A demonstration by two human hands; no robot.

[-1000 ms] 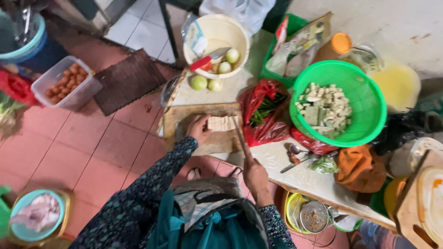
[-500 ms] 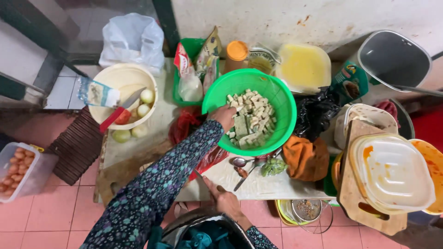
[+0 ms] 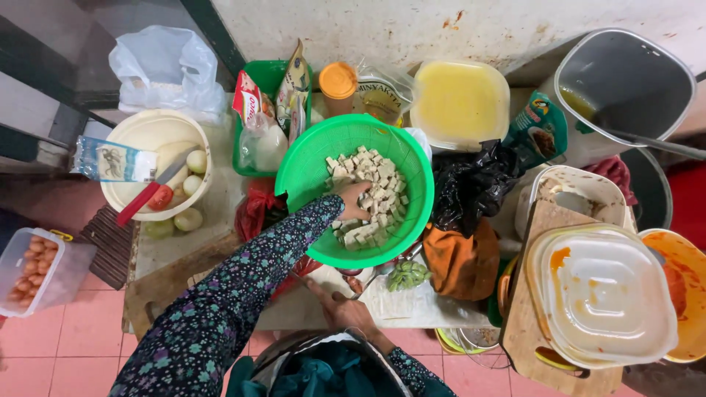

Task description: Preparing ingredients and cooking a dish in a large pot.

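A green colander bowl (image 3: 294, 169) stands on the middle of the low table and holds a heap of pale tofu cubes (image 3: 379, 176). My left hand (image 3: 353, 200), on a floral-sleeved arm, reaches into it, fingers curled down among the cubes. My right hand (image 3: 337, 307) rests low on the table's near edge, below the bowl, beside a metal spoon (image 3: 382, 273); its fingers are partly hidden, so I cannot see whether it holds anything. A wooden cutting board (image 3: 169, 283) lies under my left forearm.
Left of the bowl are a cream basin (image 3: 132, 132) with round pale fruits and a red-handled knife (image 3: 140, 202). Behind it stand a green basket (image 3: 257, 77) and a yellow-filled tub (image 3: 460, 103). A black bag (image 3: 471, 184), orange cloth (image 3: 460, 261), lidded containers (image 3: 603, 294) and a grey bucket (image 3: 625, 81) crowd the right. An egg box (image 3: 29, 268) sits on the floor.
My left hand left the cutting board, crossed to the green bowl and now sits lower among the tofu cubes. My view swung right from the board to the bowl.
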